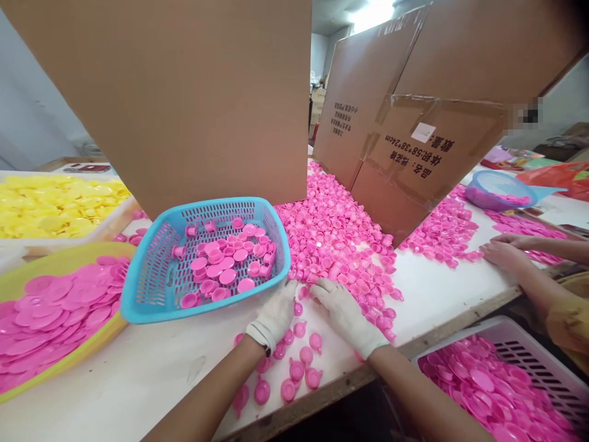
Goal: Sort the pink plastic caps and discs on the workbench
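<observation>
Both my hands wear white gloves and rest on the white table at the near edge of a big heap of small pink plastic cups (335, 239). My left hand (275, 313) lies by the blue basket's corner, fingers bent over the cups; what it holds I cannot make out. My right hand (343, 313) lies flat with its fingers stretched toward the heap. The tilted blue mesh basket (151, 288) holds several pink cups and lids. Loose pink cups (294, 368) stand between my forearms.
A yellow tray (27, 273) of pink discs sits at the left, with a bin of yellow parts (55, 205) behind it. Large cardboard boxes (405, 153) stand behind the heap. Another person's hands (504, 252) work at the right. A white crate (529, 350) of pink discs sits below the table edge.
</observation>
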